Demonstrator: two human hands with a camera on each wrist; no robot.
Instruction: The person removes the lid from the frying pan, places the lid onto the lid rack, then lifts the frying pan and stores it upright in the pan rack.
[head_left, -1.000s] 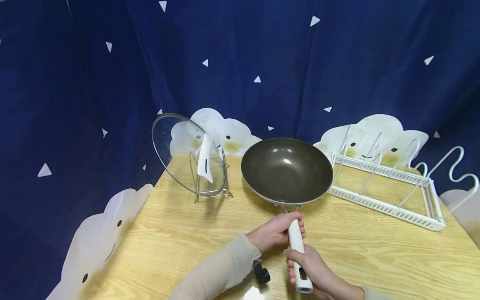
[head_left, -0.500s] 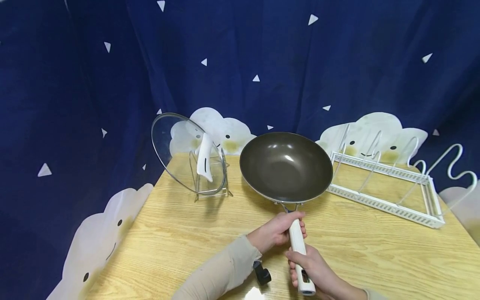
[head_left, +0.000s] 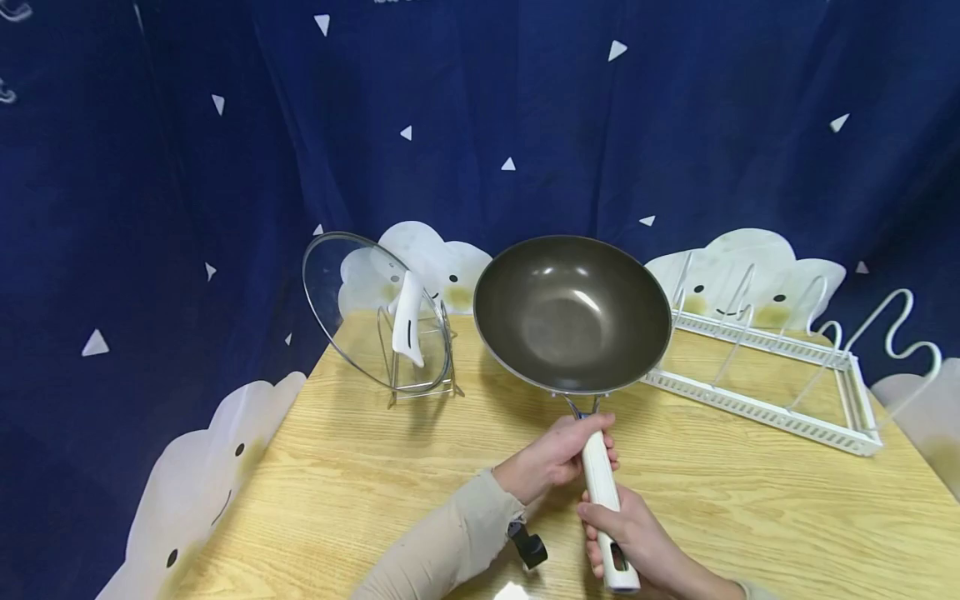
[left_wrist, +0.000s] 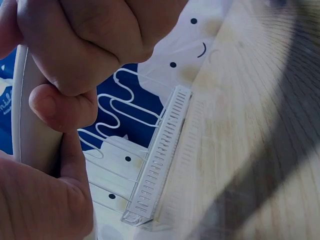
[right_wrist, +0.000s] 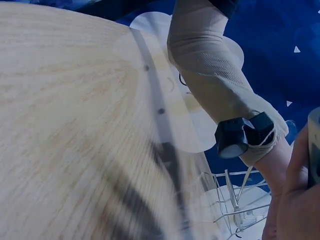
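Observation:
A wok with a dark inside is held up over the wooden table, its bowl pointing away from me and tilted to face me. My left hand grips the white handle near the bowl. Lower down, close to the hanging hole, my right hand holds the same handle with the thumb on top. Fingers wrapped on the pale handle fill the left side of the left wrist view. Part of the right hand shows at the edge of the right wrist view.
At the left a glass lid with a white handle leans in a small wire stand. A white rack with wavy wire dividers stands at the right. Behind hangs a dark blue curtain with white triangles and clouds.
The wok's bowl has risen and tipped further toward me, showing more of its inside. Both hands keep their grip on the handle, which has shifted slightly right. Lid and rack stay put.

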